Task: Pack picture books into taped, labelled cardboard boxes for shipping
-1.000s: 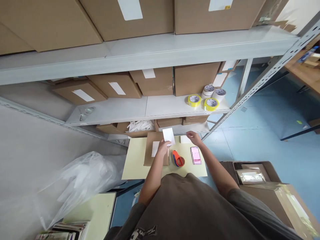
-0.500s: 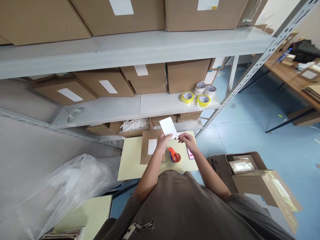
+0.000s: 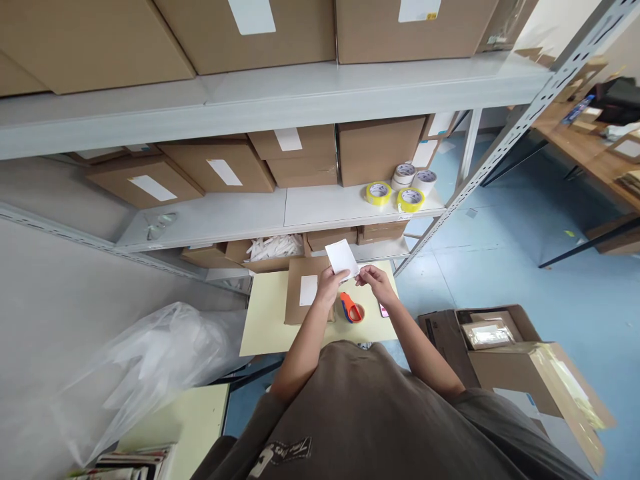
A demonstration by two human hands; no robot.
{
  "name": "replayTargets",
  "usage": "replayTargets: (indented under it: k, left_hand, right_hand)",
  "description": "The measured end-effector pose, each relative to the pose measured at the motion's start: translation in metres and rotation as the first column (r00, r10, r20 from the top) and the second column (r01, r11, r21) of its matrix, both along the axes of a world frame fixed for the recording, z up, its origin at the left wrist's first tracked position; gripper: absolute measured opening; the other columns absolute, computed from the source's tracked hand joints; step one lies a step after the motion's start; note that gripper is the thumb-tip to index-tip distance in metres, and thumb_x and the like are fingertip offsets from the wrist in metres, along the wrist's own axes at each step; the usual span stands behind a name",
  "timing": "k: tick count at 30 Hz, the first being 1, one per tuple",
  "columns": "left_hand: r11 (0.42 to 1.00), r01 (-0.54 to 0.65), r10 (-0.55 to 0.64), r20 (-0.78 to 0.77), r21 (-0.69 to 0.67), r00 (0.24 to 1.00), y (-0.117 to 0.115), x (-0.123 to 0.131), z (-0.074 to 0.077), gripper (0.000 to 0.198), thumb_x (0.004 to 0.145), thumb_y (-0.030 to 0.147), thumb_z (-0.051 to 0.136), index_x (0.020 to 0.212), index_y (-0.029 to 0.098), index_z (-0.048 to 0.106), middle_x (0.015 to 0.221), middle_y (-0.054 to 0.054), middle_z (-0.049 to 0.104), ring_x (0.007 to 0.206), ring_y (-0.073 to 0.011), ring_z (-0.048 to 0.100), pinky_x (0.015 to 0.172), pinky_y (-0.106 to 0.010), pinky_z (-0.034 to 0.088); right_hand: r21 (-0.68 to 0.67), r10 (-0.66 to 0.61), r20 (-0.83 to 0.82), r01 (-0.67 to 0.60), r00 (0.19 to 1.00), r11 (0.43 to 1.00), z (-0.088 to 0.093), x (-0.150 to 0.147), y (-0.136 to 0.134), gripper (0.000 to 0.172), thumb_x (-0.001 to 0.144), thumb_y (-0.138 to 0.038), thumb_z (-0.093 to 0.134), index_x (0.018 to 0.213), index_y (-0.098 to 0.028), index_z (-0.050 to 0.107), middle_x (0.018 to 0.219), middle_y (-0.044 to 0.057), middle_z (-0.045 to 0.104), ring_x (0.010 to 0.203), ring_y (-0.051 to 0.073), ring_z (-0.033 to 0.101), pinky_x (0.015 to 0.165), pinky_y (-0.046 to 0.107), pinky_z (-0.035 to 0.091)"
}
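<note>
My left hand (image 3: 329, 285) is closed on a white label sheet (image 3: 341, 257), held tilted above the pale yellow table (image 3: 263, 320). At the sheet's lower right corner, the fingertips of my right hand (image 3: 376, 283) are pinched together; the exact contact is too small to make out. Under my left forearm lies a cardboard box (image 3: 295, 287) with a white label (image 3: 308, 291) on its top. Between my wrists, an orange and blue tape dispenser (image 3: 350, 308) rests on the table. A phone (image 3: 383, 311) is partly hidden by my right forearm.
A grey metal rack (image 3: 250, 110) with cardboard boxes stands ahead. Yellow tape rolls (image 3: 410, 200) and white rolls (image 3: 425, 180) sit on its middle shelf. Clear plastic film (image 3: 170, 360) bulges at the left. Open cartons (image 3: 520, 373) stand on the floor at the right.
My right fingertips have come closer to the sheet's corner. The view has shifted slightly, and more of the phone is covered by my right forearm.
</note>
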State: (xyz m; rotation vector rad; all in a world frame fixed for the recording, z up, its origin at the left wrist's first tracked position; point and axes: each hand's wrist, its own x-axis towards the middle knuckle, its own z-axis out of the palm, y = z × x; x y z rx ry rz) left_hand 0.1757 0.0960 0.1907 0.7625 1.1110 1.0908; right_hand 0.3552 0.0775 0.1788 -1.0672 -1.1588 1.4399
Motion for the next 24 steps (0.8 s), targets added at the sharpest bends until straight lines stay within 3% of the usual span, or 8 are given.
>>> replayTargets:
  k: [3, 5, 8, 11, 18, 24]
  left_hand:
    - [0.985, -0.143, 0.158, -0.182, 0.093, 0.97, -0.005, -0.001, 0.004, 0.069, 0.064, 0.04, 0.098, 0.126, 0.022, 0.074, 0.124, -0.014, 0.078, 0.107, -0.0271, 0.074, 0.092, -0.037, 0.056]
    - [0.961, -0.182, 0.24, -0.299, 0.209, 0.924, -0.01, -0.002, 0.01, 0.058, 0.07, 0.04, 0.096, 0.122, 0.024, 0.077, 0.129, -0.013, 0.076, 0.113, -0.0274, 0.072, 0.094, -0.036, 0.056]
    - [0.957, 0.015, 0.088, -0.342, 0.288, 0.936, -0.02, -0.003, 0.022, 0.028, 0.083, 0.043, 0.087, 0.103, 0.023, 0.084, 0.112, -0.012, 0.081, 0.105, -0.0283, 0.075, 0.092, -0.037, 0.058]
    - [0.946, 0.144, -0.04, -0.335, 0.292, 0.941, -0.029, -0.001, 0.033, 0.024, 0.084, 0.042, 0.085, 0.098, 0.023, 0.086, 0.1, -0.01, 0.082, 0.094, -0.0275, 0.077, 0.091, -0.041, 0.06]
    - [0.955, 0.065, 0.02, -0.28, 0.29, 0.96, -0.036, 0.002, 0.042, 0.027, 0.082, 0.045, 0.087, 0.094, 0.021, 0.087, 0.09, -0.009, 0.082, 0.086, -0.0271, 0.077, 0.09, -0.044, 0.063]
    - [0.941, 0.024, 0.07, -0.263, 0.337, 0.962, -0.039, 0.003, 0.044, 0.026, 0.086, 0.045, 0.084, 0.093, 0.02, 0.087, 0.084, -0.008, 0.081, 0.082, -0.0245, 0.077, 0.084, -0.039, 0.064]
  right_hand:
    - [0.047, 0.009, -0.008, -0.009, 1.0, 0.999, 0.003, -0.001, -0.002, 0.045, 0.092, -0.069, 0.073, 0.094, -0.025, 0.068, 0.09, 0.004, 0.077, 0.078, 0.02, 0.071, 0.079, 0.037, 0.058]
    - [0.072, 0.012, 0.009, -0.012, 1.0, 0.997, 0.006, -0.002, -0.004, 0.046, 0.093, -0.071, 0.072, 0.093, -0.025, 0.068, 0.089, 0.004, 0.077, 0.079, 0.021, 0.071, 0.08, 0.038, 0.058]
    - [0.105, 0.017, 0.029, -0.019, 0.999, 0.994, 0.01, -0.004, -0.006, 0.045, 0.095, -0.071, 0.069, 0.093, -0.026, 0.068, 0.086, 0.004, 0.076, 0.08, 0.021, 0.069, 0.08, 0.037, 0.057]
    - [0.136, 0.015, 0.032, -0.019, 0.999, 0.99, 0.015, -0.006, -0.008, 0.045, 0.096, -0.071, 0.068, 0.092, -0.026, 0.068, 0.083, 0.003, 0.073, 0.08, 0.022, 0.068, 0.08, 0.037, 0.056]
    - [0.161, -0.006, 0.041, -0.001, 0.999, 0.987, 0.026, -0.014, -0.012, 0.044, 0.097, -0.071, 0.066, 0.09, -0.027, 0.067, 0.085, 0.003, 0.071, 0.083, 0.023, 0.067, 0.082, 0.039, 0.058]
    - [0.174, -0.016, 0.003, 0.015, 1.0, 0.985, 0.037, -0.017, -0.016, 0.044, 0.096, -0.07, 0.069, 0.09, -0.026, 0.069, 0.084, 0.004, 0.071, 0.081, 0.022, 0.067, 0.08, 0.039, 0.059]
